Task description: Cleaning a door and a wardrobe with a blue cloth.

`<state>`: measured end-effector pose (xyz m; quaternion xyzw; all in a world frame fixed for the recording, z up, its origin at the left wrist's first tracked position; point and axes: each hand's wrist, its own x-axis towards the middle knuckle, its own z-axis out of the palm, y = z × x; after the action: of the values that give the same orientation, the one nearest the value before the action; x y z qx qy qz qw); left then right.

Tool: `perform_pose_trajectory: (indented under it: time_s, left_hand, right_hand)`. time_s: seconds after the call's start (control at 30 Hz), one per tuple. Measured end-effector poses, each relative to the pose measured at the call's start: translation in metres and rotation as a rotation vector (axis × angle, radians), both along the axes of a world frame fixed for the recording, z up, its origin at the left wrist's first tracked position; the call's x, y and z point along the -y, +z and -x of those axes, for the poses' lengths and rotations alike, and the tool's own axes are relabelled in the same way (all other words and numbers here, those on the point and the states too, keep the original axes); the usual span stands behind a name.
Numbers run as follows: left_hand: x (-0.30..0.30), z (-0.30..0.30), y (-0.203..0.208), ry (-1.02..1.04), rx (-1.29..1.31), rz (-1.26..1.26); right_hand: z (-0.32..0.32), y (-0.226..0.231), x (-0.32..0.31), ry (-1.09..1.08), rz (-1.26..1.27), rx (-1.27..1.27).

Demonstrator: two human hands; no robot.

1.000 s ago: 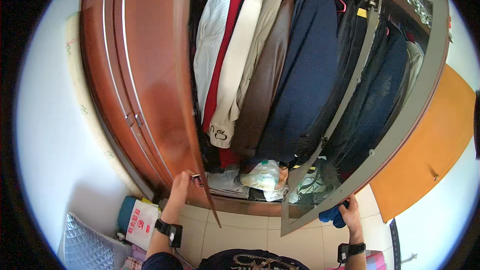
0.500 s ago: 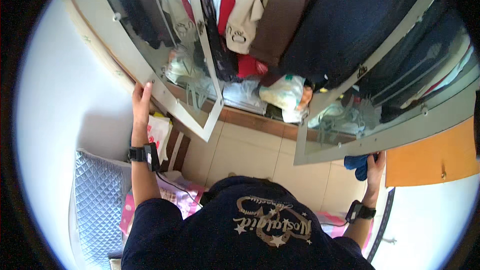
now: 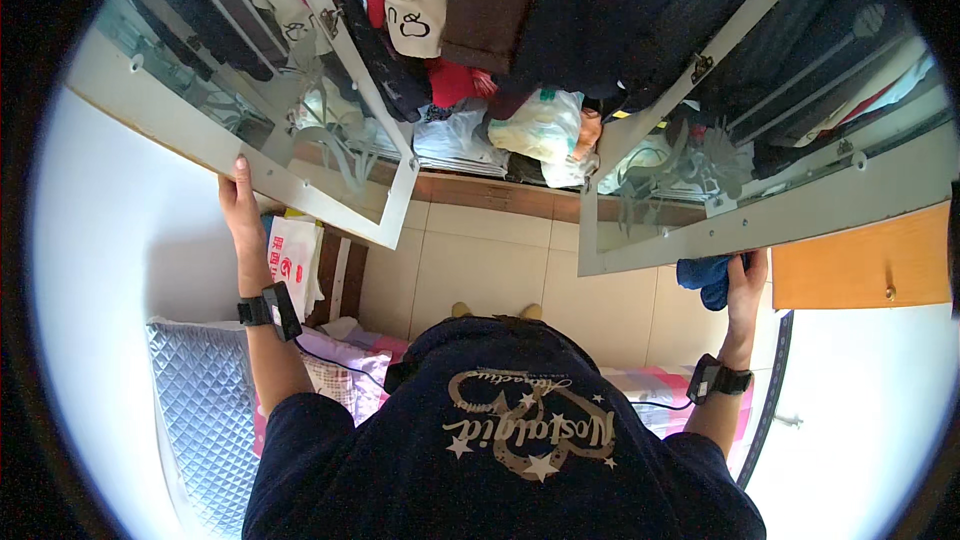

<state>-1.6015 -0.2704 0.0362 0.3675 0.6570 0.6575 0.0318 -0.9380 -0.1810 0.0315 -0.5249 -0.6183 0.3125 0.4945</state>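
The left glass-paned wardrobe door [image 3: 300,190] has a pale frame and stands ajar. My left hand [image 3: 241,215] closes round its outer edge, thumb on the front of the frame. A matching right wardrobe door [image 3: 705,243] stands ajar on the other side. Just under its edge, my right hand [image 3: 745,288] is closed on a bunched dark blue cloth [image 3: 703,283]. Those fingers are partly hidden, and I cannot tell whether they also touch the door. Between the doors hang clothes, among them a wide dark navy garment [image 3: 620,20].
Plastic bags [image 3: 540,125] fill the wardrobe's bottom. An orange cabinet door [image 3: 860,260] juts out at the right. A printed white bag [image 3: 290,250] stands below my left hand. A quilted blue cushion [image 3: 203,410] leans against the left wall, and tiled floor [image 3: 480,270] lies in front.
The left door has swung further outward to the left with my left hand on it. My right hand keeps the blue cloth beside the right door, whose opening looks about the same.
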Motion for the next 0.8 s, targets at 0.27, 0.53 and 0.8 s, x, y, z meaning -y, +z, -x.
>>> perform_pose_trajectory:
  time_s: [0.27, 0.53, 0.8]
  left_hand:
    - [0.030, 0.023, -0.060, -0.211, 0.134, 0.700]
    - [0.055, -0.038, -0.130, -0.705, 0.358, 1.382]
    - [-0.021, -0.122, -0.143, -1.107, 0.451, 1.038]
  right_hand:
    - [0.000, -0.007, 0.000, -0.021, -0.051, -0.027]
    - [-0.019, -0.082, 0.019, -0.237, 0.269, -0.113]
    - [0.022, -0.138, 0.052, -0.068, 0.262, 0.186]
